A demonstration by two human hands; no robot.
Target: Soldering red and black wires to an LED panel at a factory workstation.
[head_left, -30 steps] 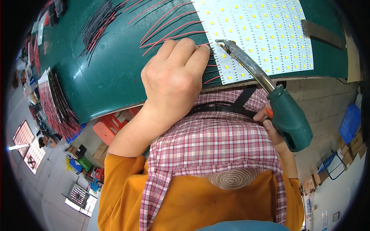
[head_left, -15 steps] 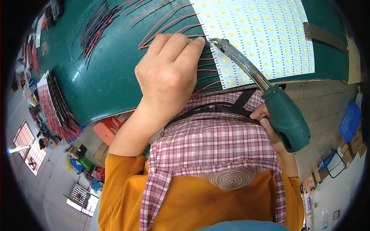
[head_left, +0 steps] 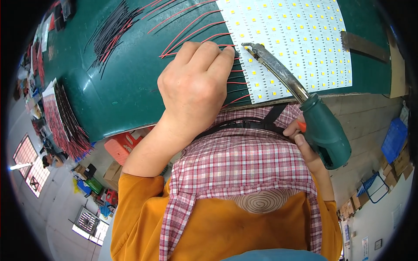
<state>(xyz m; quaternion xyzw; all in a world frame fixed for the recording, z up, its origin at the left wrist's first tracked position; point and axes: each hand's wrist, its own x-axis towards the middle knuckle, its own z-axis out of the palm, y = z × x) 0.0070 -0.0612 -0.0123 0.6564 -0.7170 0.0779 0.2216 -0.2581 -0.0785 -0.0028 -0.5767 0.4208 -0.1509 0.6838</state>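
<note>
My left hand [head_left: 193,85] is closed in a pinch beside the left edge of a white LED panel [head_left: 300,56] dotted with small yellow chips. It seems to hold a thin wire, mostly hidden by the fingers. Red and black wires [head_left: 200,29] run from pads along that panel edge, above and below the hand. My right hand [head_left: 305,143] grips a soldering gun [head_left: 326,132] with a green body and an orange trigger, which partly covers the fingers. Its metal tip hovers over or rests near the edge pads, just right of my left fingertips; contact cannot be made out.
A loose pile of black and red wires [head_left: 114,30] lies on the green tabletop [head_left: 126,91]. A thick wired bundle [head_left: 65,122] hangs at the table's left edge. A dark metal strip [head_left: 365,45] lies by the panel's right side. A red stool [head_left: 122,145] stands below.
The soldering tip has shifted slightly right, in from the panel's edge pads. My left hand sits a little lower and further right, still pinched; the whole view has also shifted slightly.
</note>
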